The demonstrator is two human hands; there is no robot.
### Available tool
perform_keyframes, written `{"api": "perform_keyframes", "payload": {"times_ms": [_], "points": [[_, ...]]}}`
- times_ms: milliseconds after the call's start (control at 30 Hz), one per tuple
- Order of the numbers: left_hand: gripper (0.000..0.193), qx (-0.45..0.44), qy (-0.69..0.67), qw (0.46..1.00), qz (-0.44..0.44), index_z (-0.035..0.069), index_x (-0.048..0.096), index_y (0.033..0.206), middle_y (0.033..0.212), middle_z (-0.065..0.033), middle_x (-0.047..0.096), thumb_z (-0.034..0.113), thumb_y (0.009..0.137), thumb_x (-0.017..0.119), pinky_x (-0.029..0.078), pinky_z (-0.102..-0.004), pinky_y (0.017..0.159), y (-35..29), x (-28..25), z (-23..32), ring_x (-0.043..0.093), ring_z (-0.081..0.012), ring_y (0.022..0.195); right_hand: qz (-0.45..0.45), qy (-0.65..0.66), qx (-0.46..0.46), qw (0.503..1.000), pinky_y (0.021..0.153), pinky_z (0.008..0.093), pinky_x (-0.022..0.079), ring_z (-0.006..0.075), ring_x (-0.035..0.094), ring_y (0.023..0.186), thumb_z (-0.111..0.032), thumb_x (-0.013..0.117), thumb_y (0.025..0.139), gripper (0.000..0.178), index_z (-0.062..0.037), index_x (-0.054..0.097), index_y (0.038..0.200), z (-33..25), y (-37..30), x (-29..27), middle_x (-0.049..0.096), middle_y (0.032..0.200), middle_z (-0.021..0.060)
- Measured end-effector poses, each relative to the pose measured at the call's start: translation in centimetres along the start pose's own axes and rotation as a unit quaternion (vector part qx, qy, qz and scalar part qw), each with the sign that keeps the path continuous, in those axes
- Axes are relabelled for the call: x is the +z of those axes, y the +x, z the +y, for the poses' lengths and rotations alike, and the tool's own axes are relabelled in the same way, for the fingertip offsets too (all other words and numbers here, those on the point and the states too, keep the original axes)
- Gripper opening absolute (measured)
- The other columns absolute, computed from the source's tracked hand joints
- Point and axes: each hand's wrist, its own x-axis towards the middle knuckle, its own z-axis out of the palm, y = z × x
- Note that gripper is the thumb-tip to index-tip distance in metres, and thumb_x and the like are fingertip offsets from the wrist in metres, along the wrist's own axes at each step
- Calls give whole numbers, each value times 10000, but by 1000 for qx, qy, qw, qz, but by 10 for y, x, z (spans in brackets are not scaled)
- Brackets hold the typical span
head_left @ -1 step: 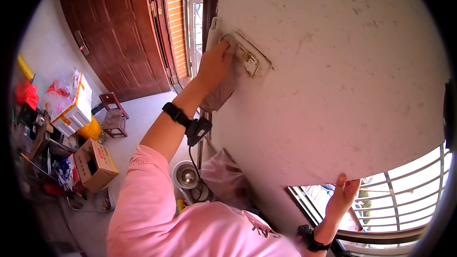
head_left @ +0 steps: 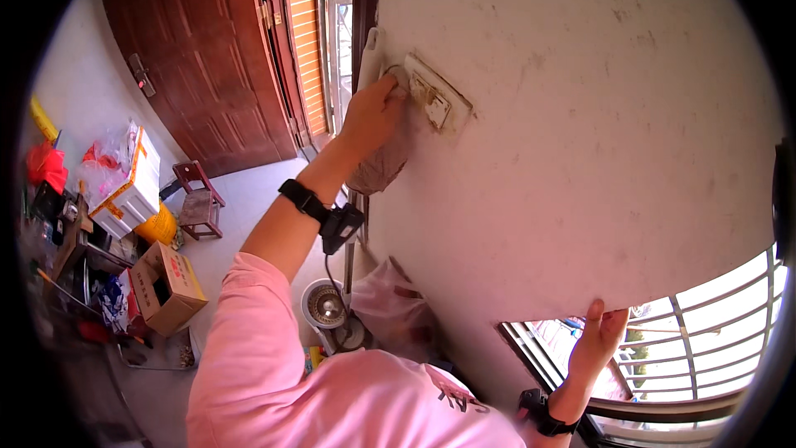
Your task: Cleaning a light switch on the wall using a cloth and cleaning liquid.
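Left hand [head_left: 371,116]: raised toward 12 o'clock, fingers closed over a grey cloth [head_left: 383,164], pressing it against the pale wall [head_left: 597,133] at the edge of a switch plate [head_left: 438,99]. The cloth hangs below the palm; its upper part is hidden behind the hand. The plate's left end is covered by the fingers, its details too small to make out.

Right hand [head_left: 599,338]: at 5 o'clock, fingers curled over the wall's lower edge above a barred window [head_left: 696,340]; fingertips hidden behind that edge.

Both wrists carry black bands. Pink sleeve [head_left: 249,340] fills 6 o'clock.

Floor at 8 o'clock: cardboard box [head_left: 166,286], small wooden stool [head_left: 197,199], clutter cut off by the dark rim. Brown door [head_left: 207,58] at 11 o'clock.
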Motion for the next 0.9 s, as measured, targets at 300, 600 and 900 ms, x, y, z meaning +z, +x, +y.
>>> {"api": "perform_keyframes", "payload": {"times_ms": [300,600,900], "points": [[296,84,70,992,66,62,512,1110,920,-266,596,130,823,502,455,-465,737,19,-2,7,574,-442,885,3,-39,-27,999,920,305,377,164,502,1029,-220,563,927,378,41,468,1184,0,0,-4,550,1109,92],[321,202,123,971,45,44,567,1136,1024,-223,590,115,827,512,473,-421,776,13,-38,55,569,-400,934,8,-15,-2,1000,779,231,401,91,496,831,-136,567,919,230,10,517,1089,-3,3,-3,553,898,20],[311,200,190,959,-70,22,555,1087,948,-183,576,86,782,560,481,-445,724,-20,-1,107,576,-386,850,-20,-51,17,998,808,225,383,81,485,894,-162,528,946,277,8,480,1159,3,3,-9,558,991,29]]}}
